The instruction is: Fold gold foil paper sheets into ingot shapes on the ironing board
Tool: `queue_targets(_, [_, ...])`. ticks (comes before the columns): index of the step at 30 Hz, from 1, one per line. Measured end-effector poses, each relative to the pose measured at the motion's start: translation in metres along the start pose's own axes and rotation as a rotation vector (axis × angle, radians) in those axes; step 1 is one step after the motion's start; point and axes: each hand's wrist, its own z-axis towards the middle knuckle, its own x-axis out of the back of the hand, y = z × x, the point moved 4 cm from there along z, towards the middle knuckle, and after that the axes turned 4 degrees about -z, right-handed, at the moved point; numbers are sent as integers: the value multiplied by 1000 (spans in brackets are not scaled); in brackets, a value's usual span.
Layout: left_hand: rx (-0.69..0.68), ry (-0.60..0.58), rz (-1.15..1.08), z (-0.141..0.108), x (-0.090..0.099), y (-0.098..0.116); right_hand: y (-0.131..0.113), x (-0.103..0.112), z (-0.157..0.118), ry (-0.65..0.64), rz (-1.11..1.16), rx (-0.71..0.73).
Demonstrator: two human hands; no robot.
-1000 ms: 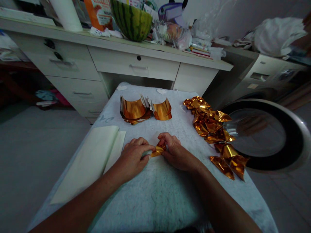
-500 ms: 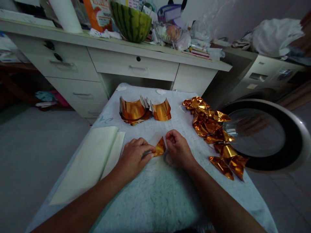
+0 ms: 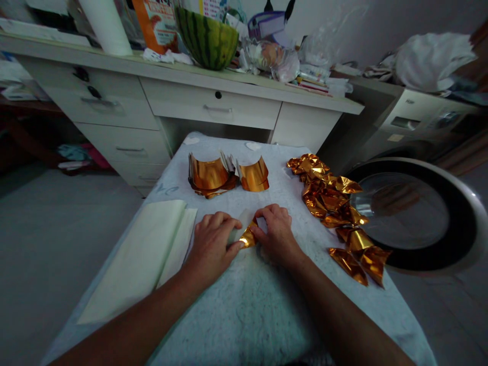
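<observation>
Insp. note, work area at centre of frame: L hand (image 3: 213,239) is pressing its thumb on the lower left corner of a small gold foil piece (image 3: 248,238), prob. to stop it sliding; its index is resting apart from the thumb, near a pale translucent slip (image 3: 246,217), and whether any fingers are closing beneath, cannot tell. R hand (image 3: 278,231) is clamping the foil's upper right edge betw. thumb and index, likely so the edge is being controlled while the opp. corner is being pinned. The foil is lying approx. mid-frame, low on the cloth-covered table (image 3: 244,315), prob. so both forearms are reaching it evenly from the bottom corners. Curved foil stack (image 3: 209,175) and smaller stack (image 3: 253,178) are standing side by side, upper centre, just beyond the fingers, presumably for easy reach; their curl is holding the sides up. Crumpled-looking folded foil pieces (image 3: 331,198) are forming a loose row along the table's right side, seemingly apart from the flat stock so as not to be mixing or getting crushed. Pale folded sheets (image 3: 133,264) are lying flat at lower left, partly behind the L forearm, approx. within easy reach of that hand
</observation>
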Motion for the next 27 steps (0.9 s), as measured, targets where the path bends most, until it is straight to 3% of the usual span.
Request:
queue_targets(6, [2, 29, -29, -1, -1, 0, 1, 0, 0, -1, 231, 15])
queue_targets(13, [31, 15, -155, -1, -3, -2, 1, -5, 1, -125, 762, -24])
queue_targets(17, [137, 9, -342, 0, 3, -2, 2, 0, 2, -160, 989, -86])
queue_targets(21, [190, 133, -588, 3, 12, -5, 1, 3, 2, -179, 1202, -158])
queue_targets(24, [228, 245, -797, 4, 14, -11, -1, 3, 0, -236, 1255, -170])
queue_targets(27, [265, 246, -965, 6, 13, -16, -2, 2, -3, -294, 1249, -162])
